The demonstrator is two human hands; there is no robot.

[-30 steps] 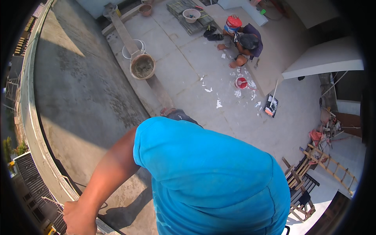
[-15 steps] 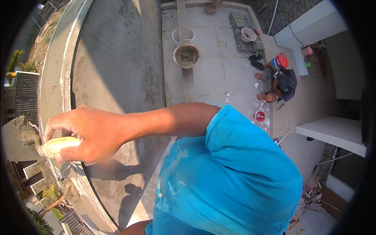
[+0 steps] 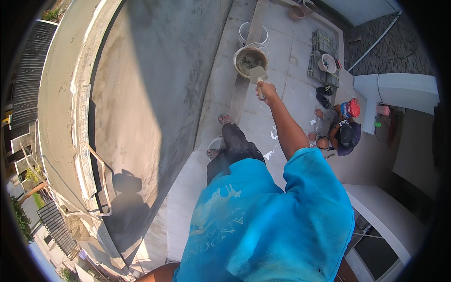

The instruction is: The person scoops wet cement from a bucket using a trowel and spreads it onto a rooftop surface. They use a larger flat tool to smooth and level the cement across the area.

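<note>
My right hand point(image 3: 267, 92) is closed around the handle of a trowel point(image 3: 258, 75). The trowel's flat blade lies over the near right rim of a bucket point(image 3: 238, 68), and I cannot tell whether it touches. Grey wet mortar point(image 3: 250, 60) partly fills this bucket, which stands on a long plank point(image 3: 240, 91). Only a bit of my left arm point(image 3: 159, 273) shows at the lower edge; its hand is out of view. To my left runs a wall top point(image 3: 55, 117) coated in smooth grey mortar.
A clear white bucket point(image 3: 245, 31) stands behind the mortar bucket. At the right a person point(image 3: 346, 136) crouches by a blue-and-red pail point(image 3: 350, 108). Stacked grey slabs point(image 3: 324, 44) hold a pale basin point(image 3: 327, 63). A bent pipe or branch point(image 3: 104, 181) juts beside the wall.
My right hand with the trowel has swung from over the wall top at the left to the mortar bucket. The mortar that was on the blade no longer shows, and my view has shifted.
</note>
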